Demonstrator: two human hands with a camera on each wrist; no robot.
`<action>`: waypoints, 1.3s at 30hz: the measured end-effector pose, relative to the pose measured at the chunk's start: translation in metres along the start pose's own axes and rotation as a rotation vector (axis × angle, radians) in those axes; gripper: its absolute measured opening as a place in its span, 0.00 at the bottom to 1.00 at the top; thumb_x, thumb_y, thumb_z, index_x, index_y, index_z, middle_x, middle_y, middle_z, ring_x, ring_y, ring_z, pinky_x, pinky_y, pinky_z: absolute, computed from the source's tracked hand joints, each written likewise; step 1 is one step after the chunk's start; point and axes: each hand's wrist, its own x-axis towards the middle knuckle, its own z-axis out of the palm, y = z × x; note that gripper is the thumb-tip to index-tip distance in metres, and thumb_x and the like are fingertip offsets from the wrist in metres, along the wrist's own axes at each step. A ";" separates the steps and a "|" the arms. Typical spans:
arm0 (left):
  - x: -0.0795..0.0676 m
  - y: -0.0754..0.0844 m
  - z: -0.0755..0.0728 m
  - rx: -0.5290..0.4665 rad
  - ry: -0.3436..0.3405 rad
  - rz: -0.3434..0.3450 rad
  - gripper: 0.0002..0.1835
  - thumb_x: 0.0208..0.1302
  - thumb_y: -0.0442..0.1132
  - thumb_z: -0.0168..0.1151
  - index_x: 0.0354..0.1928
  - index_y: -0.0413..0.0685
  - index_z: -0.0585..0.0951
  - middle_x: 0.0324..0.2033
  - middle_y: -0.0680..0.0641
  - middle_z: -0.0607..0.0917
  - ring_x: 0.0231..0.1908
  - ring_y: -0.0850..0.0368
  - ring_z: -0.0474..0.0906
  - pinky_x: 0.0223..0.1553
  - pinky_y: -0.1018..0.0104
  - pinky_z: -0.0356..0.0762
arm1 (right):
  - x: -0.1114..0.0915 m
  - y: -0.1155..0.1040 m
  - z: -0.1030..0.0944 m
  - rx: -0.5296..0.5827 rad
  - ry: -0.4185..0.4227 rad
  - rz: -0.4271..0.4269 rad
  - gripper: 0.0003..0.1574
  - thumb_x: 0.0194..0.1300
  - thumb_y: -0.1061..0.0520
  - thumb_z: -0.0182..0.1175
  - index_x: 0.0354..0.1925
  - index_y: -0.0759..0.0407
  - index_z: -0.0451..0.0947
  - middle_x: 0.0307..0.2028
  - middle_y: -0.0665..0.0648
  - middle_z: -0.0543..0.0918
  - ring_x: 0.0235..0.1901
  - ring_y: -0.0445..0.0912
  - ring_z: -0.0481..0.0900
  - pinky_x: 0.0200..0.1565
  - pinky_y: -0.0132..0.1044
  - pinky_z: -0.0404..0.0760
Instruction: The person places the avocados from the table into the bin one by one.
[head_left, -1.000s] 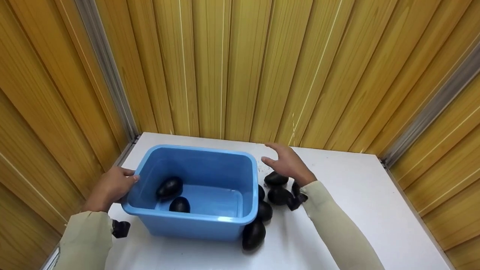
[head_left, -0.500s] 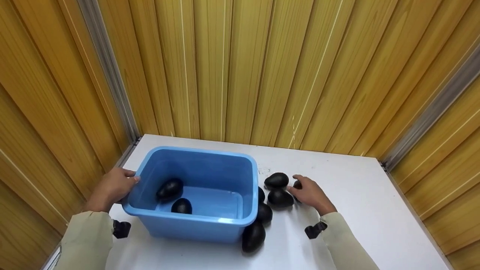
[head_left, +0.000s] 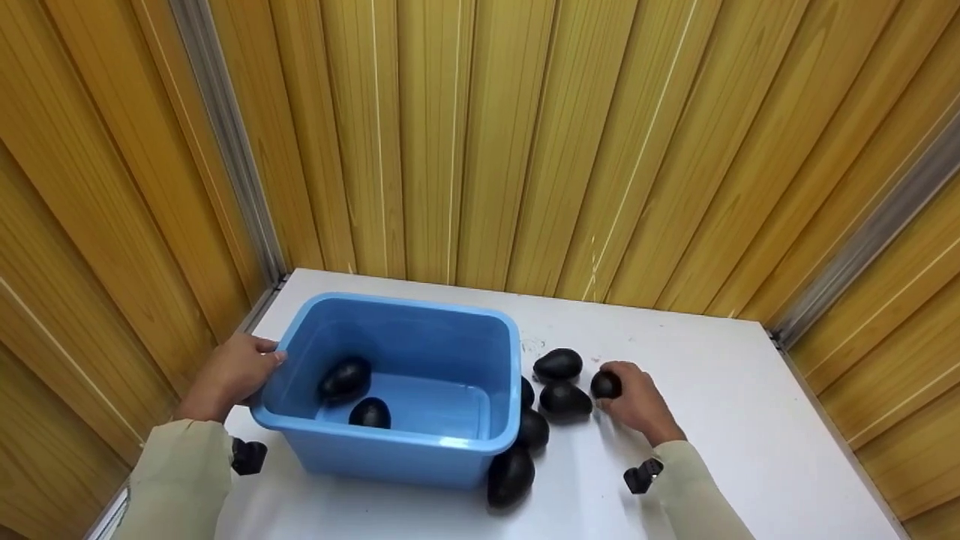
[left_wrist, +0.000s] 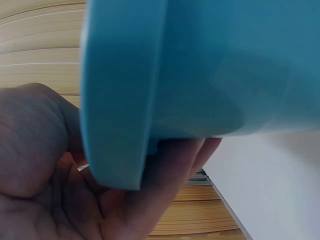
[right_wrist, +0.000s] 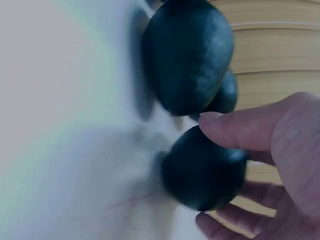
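Observation:
My left hand [head_left: 236, 371] grips the left rim of a blue plastic tub [head_left: 390, 457], thumb over the edge and fingers beneath the lip, as the left wrist view also shows. Two dark avocados [head_left: 346, 379] lie inside the tub toward its left. To the right, my right hand [head_left: 637, 397] pinches a dark avocado [head_left: 606, 385] between thumb and fingers. In the right wrist view that avocado [right_wrist: 205, 170] is close over the white surface, the thumb across its top side. Another avocado [right_wrist: 187, 55] lies just beyond it.
Several more avocados [head_left: 510, 476] lie along the tub's right side, and two [head_left: 559, 365] sit between the tub and my right hand. The white table [head_left: 720, 420] ends against yellow wood-look panels [head_left: 495, 150] at the back and sides, with metal posts in the corners.
My right hand has come back from above the avocados to the right and closed its fingers on the rightmost one. The left hand stays on the tub's rim.

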 end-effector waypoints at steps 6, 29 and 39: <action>-0.003 -0.001 -0.001 0.009 0.001 0.000 0.29 0.81 0.41 0.50 0.72 0.23 0.65 0.67 0.19 0.72 0.55 0.22 0.82 0.47 0.37 0.87 | 0.003 0.005 0.010 0.057 0.004 0.029 0.35 0.61 0.58 0.74 0.65 0.58 0.78 0.67 0.67 0.72 0.68 0.67 0.72 0.71 0.65 0.70; -0.003 -0.004 -0.005 0.011 0.023 -0.009 0.29 0.82 0.41 0.48 0.72 0.23 0.65 0.66 0.19 0.73 0.56 0.23 0.82 0.49 0.35 0.85 | 0.016 0.015 0.023 0.120 0.041 -0.003 0.40 0.64 0.42 0.73 0.69 0.55 0.77 0.61 0.73 0.74 0.61 0.66 0.75 0.68 0.63 0.72; 0.001 0.001 0.002 -0.010 0.006 -0.023 0.28 0.81 0.41 0.50 0.72 0.24 0.67 0.67 0.21 0.74 0.56 0.25 0.83 0.51 0.35 0.85 | 0.002 0.012 0.007 0.111 0.127 0.001 0.38 0.62 0.45 0.74 0.68 0.53 0.79 0.60 0.72 0.77 0.62 0.67 0.76 0.65 0.63 0.74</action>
